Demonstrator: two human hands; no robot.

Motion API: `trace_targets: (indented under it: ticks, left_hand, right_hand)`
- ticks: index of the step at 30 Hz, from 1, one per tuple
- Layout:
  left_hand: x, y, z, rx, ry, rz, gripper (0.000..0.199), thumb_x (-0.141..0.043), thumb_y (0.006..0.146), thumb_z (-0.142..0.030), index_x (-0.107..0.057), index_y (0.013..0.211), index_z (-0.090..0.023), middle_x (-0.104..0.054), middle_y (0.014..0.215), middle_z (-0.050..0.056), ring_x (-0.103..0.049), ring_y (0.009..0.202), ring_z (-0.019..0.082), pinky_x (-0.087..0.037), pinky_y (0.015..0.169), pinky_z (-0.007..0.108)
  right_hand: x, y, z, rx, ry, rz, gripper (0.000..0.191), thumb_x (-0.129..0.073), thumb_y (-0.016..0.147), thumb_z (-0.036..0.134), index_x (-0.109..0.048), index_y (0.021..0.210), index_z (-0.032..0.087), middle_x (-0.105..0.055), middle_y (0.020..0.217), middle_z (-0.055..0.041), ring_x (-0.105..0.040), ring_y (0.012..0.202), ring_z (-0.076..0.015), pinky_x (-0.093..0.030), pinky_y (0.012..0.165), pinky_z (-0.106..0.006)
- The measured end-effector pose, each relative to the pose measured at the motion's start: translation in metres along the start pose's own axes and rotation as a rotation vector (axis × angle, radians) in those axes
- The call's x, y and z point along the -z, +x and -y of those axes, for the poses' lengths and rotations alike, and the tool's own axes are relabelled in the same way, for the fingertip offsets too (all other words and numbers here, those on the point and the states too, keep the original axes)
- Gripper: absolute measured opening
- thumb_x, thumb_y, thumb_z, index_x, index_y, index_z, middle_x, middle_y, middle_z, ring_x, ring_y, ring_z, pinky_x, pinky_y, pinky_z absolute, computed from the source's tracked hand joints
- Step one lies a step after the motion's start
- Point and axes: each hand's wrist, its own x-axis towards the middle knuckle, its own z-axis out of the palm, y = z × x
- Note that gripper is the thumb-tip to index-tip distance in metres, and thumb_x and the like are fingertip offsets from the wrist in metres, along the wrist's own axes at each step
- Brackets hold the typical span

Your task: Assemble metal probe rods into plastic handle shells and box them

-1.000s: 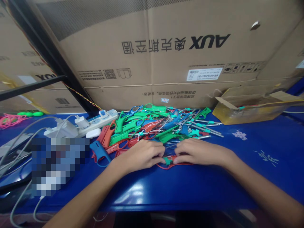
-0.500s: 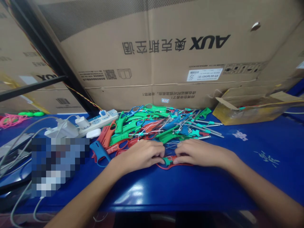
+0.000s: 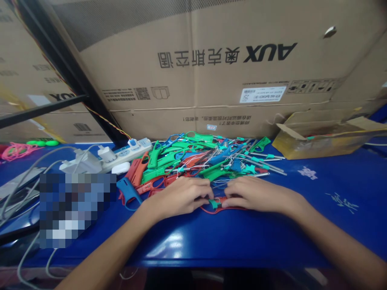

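Note:
A red lighter casing (image 3: 208, 210) lies on the blue table close to me, its inside facing up, with its looped end towards the left. In it sits a small green trigger piece (image 3: 215, 204). My left hand (image 3: 190, 195) is closed, thumb and forefinger pinching at the trigger's left side. From the right, my right hand (image 3: 255, 194) is closed over the casing, its thumb and fingers gripping the red edge. Both hands cover much of the casing. Just behind them is a heap of lighter parts (image 3: 196, 161): green, red and blue handles, metal tubes and white wires.
An open cardboard box (image 3: 317, 147) stands at the back right. A large carton (image 3: 196, 92) walls off the back. On the left are a power strip (image 3: 133, 151) with chargers, a white case (image 3: 121, 168), cables and a blurred-out object (image 3: 77, 209).
My left fingertips have shifted slightly at the green trigger piece, and my right thumb has shifted a little on the casing. The whole view has moved slightly; the heap looks the same.

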Motion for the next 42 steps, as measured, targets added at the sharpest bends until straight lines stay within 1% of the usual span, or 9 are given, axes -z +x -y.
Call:
trace_targets:
  ticks: [5,8,11,14,17,21,33,37,42]
  left_hand:
    - [-0.002,0.001,0.000,-0.035,-0.009,0.018,0.015,-0.053,0.097,-0.018,-0.067,0.093,-0.022,-0.063,0.091,-0.001,-0.061,0.083,0.012,-0.045,0.072,0.024]
    - [-0.002,0.000,-0.001,-0.027,-0.047,0.021,0.012,-0.054,0.095,-0.017,-0.065,0.092,-0.021,-0.064,0.091,0.000,-0.061,0.084,0.013,-0.045,0.074,0.024]
    - [0.002,-0.001,-0.003,0.012,-0.079,0.015,0.008,-0.055,0.094,-0.018,-0.062,0.092,-0.020,-0.065,0.090,-0.001,-0.061,0.080,0.012,-0.044,0.070,0.024]
    - [0.006,-0.001,-0.006,0.062,-0.075,-0.009,0.007,-0.056,0.096,-0.026,-0.061,0.096,-0.020,-0.066,0.091,-0.001,-0.061,0.077,0.012,-0.042,0.067,0.024]
    - [0.004,0.001,-0.006,0.078,-0.069,-0.024,0.018,-0.056,0.098,-0.037,-0.060,0.100,-0.020,-0.067,0.093,-0.001,-0.062,0.079,0.013,-0.042,0.068,0.025]
    - [-0.005,0.003,-0.002,0.080,-0.057,0.005,0.029,-0.055,0.097,-0.047,-0.060,0.096,-0.019,-0.067,0.092,0.000,-0.063,0.079,0.014,-0.042,0.067,0.024]
    - [-0.006,0.003,0.001,0.084,-0.049,-0.041,0.030,-0.057,0.096,-0.049,-0.058,0.102,-0.020,-0.067,0.093,0.000,-0.062,0.077,0.014,-0.040,0.063,0.026]
    - [-0.005,0.002,0.003,0.090,-0.020,-0.074,0.030,-0.058,0.095,-0.050,-0.059,0.103,-0.021,-0.067,0.090,-0.001,-0.061,0.074,0.013,-0.040,0.063,0.027]
    - [0.005,0.000,0.009,0.164,0.105,-0.176,0.022,-0.052,0.100,-0.042,-0.060,0.099,-0.021,-0.067,0.089,-0.001,-0.061,0.076,0.014,-0.040,0.063,0.027]
  right_hand:
    - [0.001,-0.001,0.001,-0.011,-0.019,0.004,0.047,-0.042,0.099,0.057,-0.065,0.082,0.020,-0.066,0.077,-0.0034,-0.059,0.075,-0.0178,-0.033,0.063,-0.028]
    - [0.002,-0.001,0.002,-0.012,-0.007,0.001,0.047,-0.041,0.099,0.057,-0.065,0.082,0.020,-0.067,0.077,-0.0036,-0.059,0.074,-0.0179,-0.032,0.062,-0.028]
    - [0.002,-0.001,0.002,-0.006,0.010,-0.015,0.048,-0.042,0.098,0.057,-0.066,0.081,0.019,-0.066,0.077,-0.0036,-0.058,0.073,-0.0176,-0.032,0.062,-0.028]
    - [0.003,-0.003,0.003,0.002,0.022,-0.016,0.047,-0.046,0.096,0.060,-0.066,0.081,0.020,-0.066,0.076,-0.0028,-0.058,0.073,-0.0173,-0.032,0.062,-0.027]
    - [0.003,-0.003,0.003,0.011,0.033,-0.014,0.047,-0.047,0.095,0.061,-0.067,0.083,0.020,-0.067,0.079,-0.0028,-0.059,0.075,-0.0174,-0.033,0.063,-0.027]
    - [0.001,0.000,0.003,0.028,0.025,-0.011,0.048,-0.045,0.096,0.060,-0.066,0.081,0.019,-0.067,0.077,-0.0030,-0.059,0.074,-0.0169,-0.033,0.063,-0.027]
    - [0.002,0.000,0.003,0.040,0.013,-0.031,0.047,-0.045,0.097,0.058,-0.066,0.081,0.020,-0.066,0.076,-0.0024,-0.058,0.073,-0.0163,-0.032,0.062,-0.027]
    - [0.008,-0.002,-0.002,0.059,0.005,-0.092,0.045,-0.044,0.100,0.052,-0.064,0.077,0.020,-0.064,0.075,-0.0018,-0.057,0.073,-0.0155,-0.033,0.065,-0.027]
    - [0.021,-0.009,-0.015,0.000,-0.056,-0.263,0.044,-0.043,0.100,0.052,-0.064,0.077,0.020,-0.064,0.077,-0.0022,-0.055,0.070,-0.0154,-0.032,0.064,-0.028]
